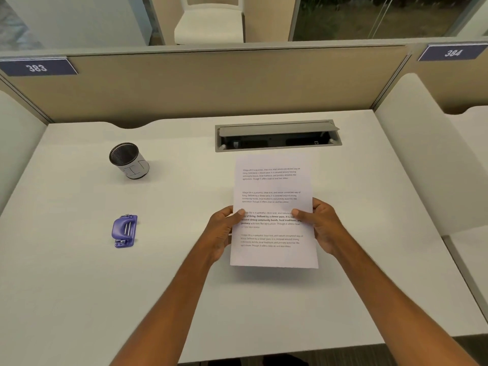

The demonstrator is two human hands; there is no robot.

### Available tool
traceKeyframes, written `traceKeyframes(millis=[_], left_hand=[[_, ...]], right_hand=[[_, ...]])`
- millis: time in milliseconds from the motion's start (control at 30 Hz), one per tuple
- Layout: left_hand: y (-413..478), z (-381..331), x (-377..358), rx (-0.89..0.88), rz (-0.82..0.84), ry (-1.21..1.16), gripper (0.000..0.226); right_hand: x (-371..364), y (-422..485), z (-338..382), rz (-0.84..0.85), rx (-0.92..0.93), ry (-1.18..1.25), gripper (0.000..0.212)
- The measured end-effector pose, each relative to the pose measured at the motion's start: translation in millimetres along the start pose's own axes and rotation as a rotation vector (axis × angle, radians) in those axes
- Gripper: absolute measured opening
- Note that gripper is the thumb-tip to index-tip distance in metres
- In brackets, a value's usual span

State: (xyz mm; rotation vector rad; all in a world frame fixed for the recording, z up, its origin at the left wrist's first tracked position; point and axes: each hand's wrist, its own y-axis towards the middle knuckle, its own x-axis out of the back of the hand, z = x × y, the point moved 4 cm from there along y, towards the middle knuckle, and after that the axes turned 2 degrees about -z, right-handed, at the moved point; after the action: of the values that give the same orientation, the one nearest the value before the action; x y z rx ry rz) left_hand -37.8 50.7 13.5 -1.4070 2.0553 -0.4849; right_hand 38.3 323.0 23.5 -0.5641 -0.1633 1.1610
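Observation:
A white sheet of paper with four blocks of printed text is held a little above the white desk, right of centre. My left hand grips its left edge, thumb on the printed face and fingers behind. My right hand grips the right edge the same way. The paper's lower edge throws a shadow on the desk.
A purple hole punch lies on the desk to the left. A black mesh pen cup stands behind it. An open grey cable tray is set into the desk behind the paper. Beige partitions enclose the desk.

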Motion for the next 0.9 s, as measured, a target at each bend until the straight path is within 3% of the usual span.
traceKeyframes(millis=[667,900], left_hand=[[-0.7,18.5,-12.7,-0.044,-0.092,-0.022,0.021],[-1.5,15.5,18.4,-0.013,-0.173,0.013,0.019]], right_hand=[[1.2,10.1,-15.6,-0.041,-0.034,0.003,0.040],[-1.4,15.0,-17.8,-0.019,-0.011,-0.009,0.041]])
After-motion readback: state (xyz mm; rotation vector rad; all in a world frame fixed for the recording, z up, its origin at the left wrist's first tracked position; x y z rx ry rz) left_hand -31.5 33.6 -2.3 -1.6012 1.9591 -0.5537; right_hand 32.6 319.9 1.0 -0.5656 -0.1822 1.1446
